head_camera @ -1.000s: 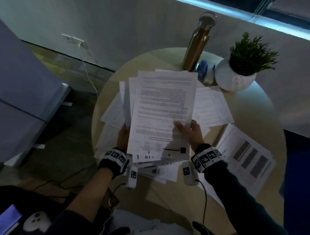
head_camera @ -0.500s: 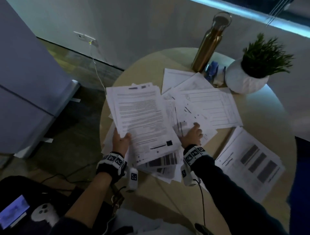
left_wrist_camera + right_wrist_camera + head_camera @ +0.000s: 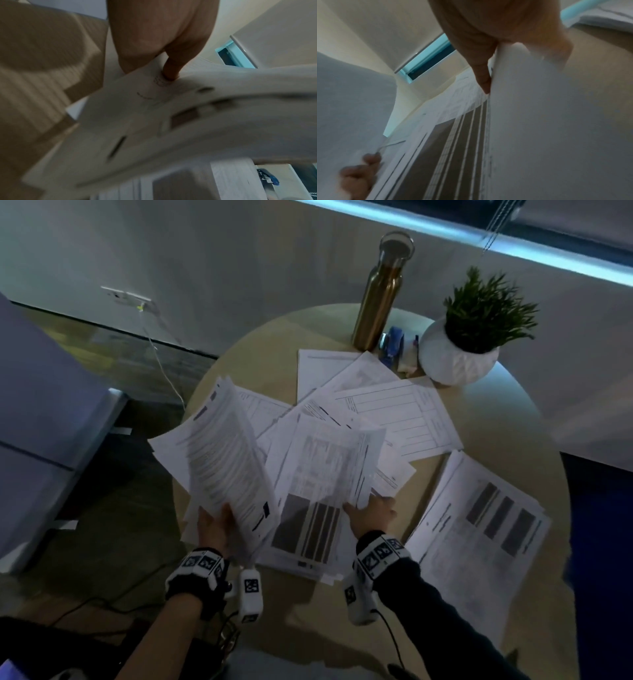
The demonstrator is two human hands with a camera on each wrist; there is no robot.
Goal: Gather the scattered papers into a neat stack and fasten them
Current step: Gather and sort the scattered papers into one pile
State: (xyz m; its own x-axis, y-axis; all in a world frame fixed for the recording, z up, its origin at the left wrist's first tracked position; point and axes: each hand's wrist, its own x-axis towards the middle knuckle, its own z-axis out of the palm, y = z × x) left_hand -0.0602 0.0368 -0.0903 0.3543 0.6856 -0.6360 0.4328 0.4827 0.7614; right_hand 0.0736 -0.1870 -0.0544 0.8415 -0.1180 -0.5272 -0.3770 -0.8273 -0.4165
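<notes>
My left hand (image 3: 219, 525) grips a thick bundle of printed sheets (image 3: 222, 457), lifted and tilted over the table's left side; the left wrist view shows the thumb (image 3: 169, 70) pressed on the bundle (image 3: 171, 121). My right hand (image 3: 370, 511) pinches the near edge of another raised sheaf (image 3: 332, 463), its thumb (image 3: 482, 79) along the paper edge (image 3: 539, 121). A page with dark bars (image 3: 308, 529) lies beneath. More loose sheets (image 3: 397, 412) lie spread across the middle, and a further pile (image 3: 479, 525) sits at the right. A blue stapler (image 3: 394, 340) stands at the back.
The round wooden table (image 3: 274, 344) carries a gold bottle (image 3: 376, 299) and a potted plant in a white pot (image 3: 459, 357) at the far side. A grey cabinet (image 3: 41, 422) stands on the floor to the left, with a cable (image 3: 161, 364) from a wall socket.
The single bundle held by both hands went to my left hand and swung left. My right hand dropped to the table papers and now lifts a second sheaf by its near edge.
</notes>
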